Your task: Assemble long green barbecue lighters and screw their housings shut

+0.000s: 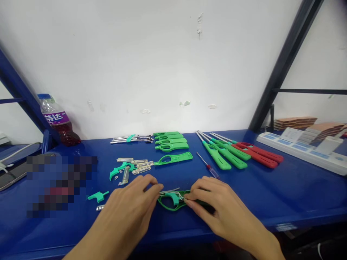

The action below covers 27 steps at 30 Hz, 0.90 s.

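Reaching in from the lower left, our left hand (132, 204) turns its back upward, its fingers curled and pointing right. The fingertips come down at the left end of the shell (168, 208) — they nearly close together, but the hand covers the contact, so we cannot tell whether it grasps anything.

Our right hand (217, 202) comes from the lower right, wrist bent slightly, fingers pointing left. It is barely open — thumb and forefinger pinch the wires (181, 195) just right of the trigger (175, 198), while the other fingers bend over the shell's right part.

The shell is green and lies open near the front of the blue bench (233, 206), between our hands. The teal trigger sits in it beside the loop, and the pale wires run over it.

Behind our left hand lie clear tanks (140, 165) and loose teal parts (118, 170), with metal rods (127, 139) farther back. Green covers (172, 141) lie beyond the shell. Right of them we see a screwdriver (211, 171), then green lighters (226, 153) and red lighters (261, 157). A bottle (61, 122) leans at the far left; a power strip (300, 151) lies at the right.
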Motion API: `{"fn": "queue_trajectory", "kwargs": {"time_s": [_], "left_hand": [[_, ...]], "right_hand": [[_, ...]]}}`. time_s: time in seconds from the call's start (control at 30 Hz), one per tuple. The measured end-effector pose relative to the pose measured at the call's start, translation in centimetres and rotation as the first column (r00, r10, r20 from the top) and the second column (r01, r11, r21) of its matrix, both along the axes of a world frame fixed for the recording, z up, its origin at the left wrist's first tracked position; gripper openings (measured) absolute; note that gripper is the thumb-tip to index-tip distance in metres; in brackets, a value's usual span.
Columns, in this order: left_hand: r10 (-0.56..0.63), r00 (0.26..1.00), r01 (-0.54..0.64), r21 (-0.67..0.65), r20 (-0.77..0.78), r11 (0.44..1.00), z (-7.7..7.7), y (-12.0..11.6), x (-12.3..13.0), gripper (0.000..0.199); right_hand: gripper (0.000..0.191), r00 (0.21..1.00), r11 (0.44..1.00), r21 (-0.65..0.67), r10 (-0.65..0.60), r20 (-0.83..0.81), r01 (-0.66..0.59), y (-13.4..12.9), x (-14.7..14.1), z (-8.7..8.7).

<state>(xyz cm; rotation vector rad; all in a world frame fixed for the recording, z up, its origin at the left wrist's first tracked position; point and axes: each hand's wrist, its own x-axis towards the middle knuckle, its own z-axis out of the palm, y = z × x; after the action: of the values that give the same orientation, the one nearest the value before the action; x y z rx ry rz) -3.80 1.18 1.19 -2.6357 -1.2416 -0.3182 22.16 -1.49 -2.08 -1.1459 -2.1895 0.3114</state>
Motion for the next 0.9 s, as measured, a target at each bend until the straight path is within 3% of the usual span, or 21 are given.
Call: {"fn": "queue_trajectory", "kwargs": {"time_s": [0.1, 0.27, 0.37, 0.57, 0.9], "left_hand": [[0.049, 0.999, -0.048, -0.016, 0.009, 0.999, 0.4, 0.6, -1.8, 0.032], [0.107, 0.994, -0.102, -0.28, 0.004, 0.955, 0.8, 1.2, -3.3, 0.028], [0.133, 0.991, -0.13, -0.373, -0.017, 0.919, 1.0, 1.4, -3.2, 0.028], [0.154, 0.986, -0.168, -0.39, -0.067, 0.905, 1.4, 1.5, -2.5, 0.029], [0.115, 0.993, -0.099, -0.352, 0.026, 0.931, 1.4, 1.4, -2.9, 0.03]], "right_hand": [[0.013, 1.0, 1.0, 0.0, -0.001, -0.006, 0.001, 0.1, -0.1, 0.0], [0.014, 1.0, 1.0, 0.003, 0.0, -0.016, 0.0, 0.2, 0.0, 0.0], [0.014, 1.0, 1.0, 0.009, 0.005, -0.012, -0.005, 0.3, 0.0, 0.1], [0.013, 1.0, 1.0, 0.011, 0.005, -0.021, -0.004, 0.1, 0.0, 0.1], [0.013, 1.0, 1.0, -0.005, 0.005, -0.018, -0.005, 0.2, 0.0, 0.0]]}}
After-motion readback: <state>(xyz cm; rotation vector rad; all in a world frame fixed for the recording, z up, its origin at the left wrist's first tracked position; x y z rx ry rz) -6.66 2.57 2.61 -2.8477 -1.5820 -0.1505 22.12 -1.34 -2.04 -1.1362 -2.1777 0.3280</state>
